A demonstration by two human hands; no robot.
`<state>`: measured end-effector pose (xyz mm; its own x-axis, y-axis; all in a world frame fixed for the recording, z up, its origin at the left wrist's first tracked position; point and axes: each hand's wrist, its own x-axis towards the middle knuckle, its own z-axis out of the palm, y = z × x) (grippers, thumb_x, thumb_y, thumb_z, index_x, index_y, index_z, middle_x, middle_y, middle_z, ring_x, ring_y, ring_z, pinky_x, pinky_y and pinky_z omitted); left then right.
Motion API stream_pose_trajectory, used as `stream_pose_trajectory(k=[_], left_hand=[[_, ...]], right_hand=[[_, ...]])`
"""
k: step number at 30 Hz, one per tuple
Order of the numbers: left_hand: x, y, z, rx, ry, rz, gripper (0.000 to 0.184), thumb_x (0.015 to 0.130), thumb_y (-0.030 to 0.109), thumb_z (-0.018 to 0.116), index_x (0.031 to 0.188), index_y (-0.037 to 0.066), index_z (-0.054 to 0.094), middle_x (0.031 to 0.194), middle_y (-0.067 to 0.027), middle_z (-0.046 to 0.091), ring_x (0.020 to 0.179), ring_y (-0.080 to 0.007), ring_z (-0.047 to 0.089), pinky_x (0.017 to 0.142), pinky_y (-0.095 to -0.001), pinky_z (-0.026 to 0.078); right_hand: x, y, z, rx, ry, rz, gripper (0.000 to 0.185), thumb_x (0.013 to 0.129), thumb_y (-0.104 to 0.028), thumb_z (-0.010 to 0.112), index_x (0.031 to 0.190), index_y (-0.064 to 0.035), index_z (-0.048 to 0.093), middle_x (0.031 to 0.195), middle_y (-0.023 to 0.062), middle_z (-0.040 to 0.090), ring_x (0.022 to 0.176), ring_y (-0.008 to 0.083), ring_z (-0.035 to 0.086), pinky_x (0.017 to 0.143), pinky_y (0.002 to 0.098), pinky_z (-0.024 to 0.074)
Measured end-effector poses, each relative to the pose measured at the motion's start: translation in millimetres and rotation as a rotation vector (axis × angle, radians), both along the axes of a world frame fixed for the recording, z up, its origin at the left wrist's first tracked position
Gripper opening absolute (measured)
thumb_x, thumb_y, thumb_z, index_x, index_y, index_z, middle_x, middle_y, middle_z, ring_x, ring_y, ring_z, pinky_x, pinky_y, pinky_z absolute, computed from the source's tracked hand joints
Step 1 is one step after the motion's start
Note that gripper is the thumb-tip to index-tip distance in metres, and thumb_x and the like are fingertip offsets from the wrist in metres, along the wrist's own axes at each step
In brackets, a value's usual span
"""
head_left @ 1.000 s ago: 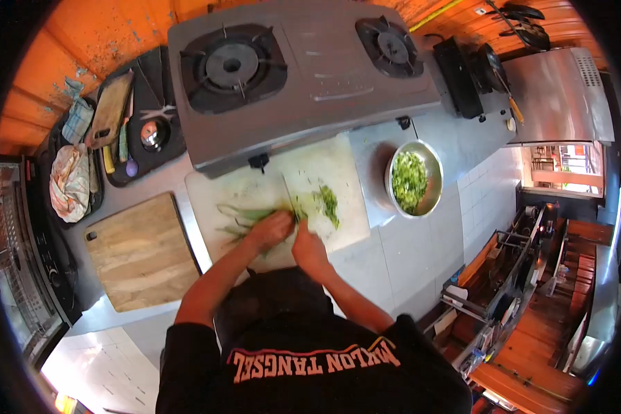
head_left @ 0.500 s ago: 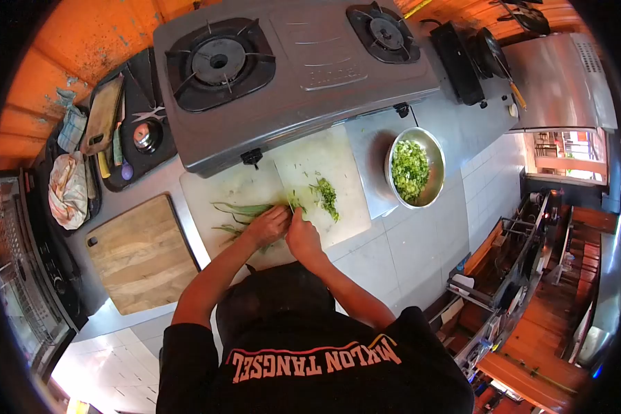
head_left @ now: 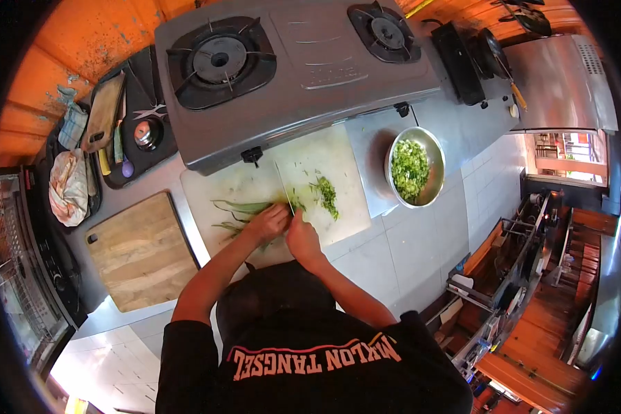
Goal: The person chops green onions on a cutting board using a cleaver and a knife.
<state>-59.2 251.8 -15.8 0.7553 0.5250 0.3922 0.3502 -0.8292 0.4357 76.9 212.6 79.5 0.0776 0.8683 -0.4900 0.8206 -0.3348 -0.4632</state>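
My left hand (head_left: 270,222) is closed around a bunch of spring onions (head_left: 241,207), pressing it on the white cutting board (head_left: 217,185). Long green leaves stick out to its left. In my right hand (head_left: 302,238) is the handle of a knife, its thin blade (head_left: 285,186) pointing away from me, right beside the left fingers. Chopped greens (head_left: 326,196) lie in a small pile on the board to the right of the blade. Farther right, a metal bowl (head_left: 437,181) holds more chopped greens.
A two-burner stove (head_left: 297,90) stands just behind the board. At the left lie a wooden cutting board (head_left: 141,252) and a dark tray (head_left: 141,165) with scissors (head_left: 150,112), a small board and utensils. A crumpled cloth (head_left: 69,190) sits at the far left.
The knife blade has shifted slightly and shows more clearly beside the left fingers. Both hands stay almost in place, and the bowl and the pile look the same.
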Motion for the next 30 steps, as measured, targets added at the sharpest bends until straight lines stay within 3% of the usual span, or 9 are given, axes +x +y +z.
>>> stream_pose_trajectory(k=[6, 9, 12, 16, 20, 22, 25, 30], left_hand=[[3.9, 3.4, 2.3, 0.036, -0.171, 0.058, 0.026, 0.07, 0.008, 0.068, 0.093, -0.004, 0.064, 0.098, -0.0145, 0.059, 0.098, -0.0312, 0.057, 0.086, -0.0389, 0.049], [3.4, -0.6, -1.3, -0.025, -0.162, 0.043, 0.024, 0.071, 0.006, 0.068, 0.092, -0.003, 0.064, 0.096, -0.0138, 0.059, 0.095, -0.0291, 0.058, 0.081, -0.037, 0.05], [4.7, 0.4, 0.6, 0.007, -0.165, 0.044, 0.016, 0.069, 0.007, 0.064, 0.082, -0.002, 0.064, 0.098, -0.013, 0.059, 0.098, -0.0297, 0.058, 0.088, -0.0367, 0.05], [3.9, -14.6, -4.8, -0.055, -0.079, 0.019, 0.016, 0.07, 0.007, 0.065, 0.083, -0.002, 0.064, 0.097, -0.0129, 0.059, 0.1, -0.0295, 0.057, 0.091, -0.0369, 0.049], [3.4, 8.2, 1.2, -0.039, -0.135, 0.029, 0.021, 0.069, 0.007, 0.067, 0.087, -0.002, 0.063, 0.1, -0.0133, 0.058, 0.102, -0.0292, 0.055, 0.09, -0.0378, 0.048], [1.3, 0.8, 4.6, -0.185, -0.125, -0.01, 0.021, 0.069, 0.007, 0.067, 0.088, -0.002, 0.063, 0.102, -0.0136, 0.058, 0.102, -0.0298, 0.055, 0.089, -0.039, 0.047], [3.3, 2.5, 9.9, -0.018, -0.116, 0.044, 0.024, 0.069, 0.007, 0.067, 0.091, -0.002, 0.062, 0.101, -0.0132, 0.057, 0.101, -0.0298, 0.054, 0.089, -0.039, 0.047], [1.0, 1.3, 13.8, -0.048, -0.118, 0.061, 0.024, 0.07, 0.007, 0.067, 0.091, -0.001, 0.061, 0.099, -0.0122, 0.056, 0.096, -0.0291, 0.054, 0.084, -0.0377, 0.047]], right_hand=[[2.8, -24.0, 16.0, -0.011, -0.044, 0.036, 0.04, 0.085, -0.002, 0.045, 0.122, 0.0101, 0.038, 0.075, 0.035, 0.06, 0.074, 0.0522, 0.06, 0.066, 0.0609, 0.0468], [1.5, 6.3, -6.1, 0.0, -0.024, 0.027, 0.043, 0.085, -0.004, 0.046, 0.125, 0.0096, 0.037, 0.074, 0.0343, 0.06, 0.073, 0.0519, 0.06, 0.065, 0.0596, 0.048], [3.4, -18.7, 9.2, 0.051, -0.106, 0.081, 0.045, 0.085, -0.004, 0.046, 0.127, 0.0087, 0.036, 0.073, 0.0332, 0.06, 0.071, 0.0504, 0.061, 0.063, 0.0578, 0.0489], [3.3, -25.0, -13.7, 0.004, -0.061, 0.017, 0.047, 0.084, -0.004, 0.048, 0.127, 0.0093, 0.035, 0.072, 0.0319, 0.061, 0.07, 0.0484, 0.062, 0.061, 0.0565, 0.0493], [1.2, 0.5, -12.0, 0.115, -0.042, 0.026, 0.041, 0.082, -0.002, 0.052, 0.119, 0.0074, 0.037, 0.07, 0.0306, 0.061, 0.068, 0.048, 0.061, 0.059, 0.0563, 0.0493], [0.2, -7.2, -11.9, 0.165, -0.01, 0.007, 0.035, 0.082, -0.003, 0.052, 0.114, 0.0049, 0.038, 0.068, 0.0304, 0.06, 0.066, 0.0483, 0.061, 0.057, 0.0563, 0.0492], [1.9, -4.8, -8.5, 0.176, 0.001, 0.011, 0.032, 0.083, -0.003, 0.052, 0.111, 0.004, 0.038, 0.067, 0.0305, 0.06, 0.065, 0.0484, 0.061, 0.057, 0.0566, 0.0493], [0.5, -5.5, -6.9, 0.133, 0.004, 0.003, 0.027, 0.083, -0.002, 0.051, 0.107, 0.0023, 0.038, 0.068, 0.0315, 0.06, 0.067, 0.0487, 0.061, 0.057, 0.0567, 0.0493]])
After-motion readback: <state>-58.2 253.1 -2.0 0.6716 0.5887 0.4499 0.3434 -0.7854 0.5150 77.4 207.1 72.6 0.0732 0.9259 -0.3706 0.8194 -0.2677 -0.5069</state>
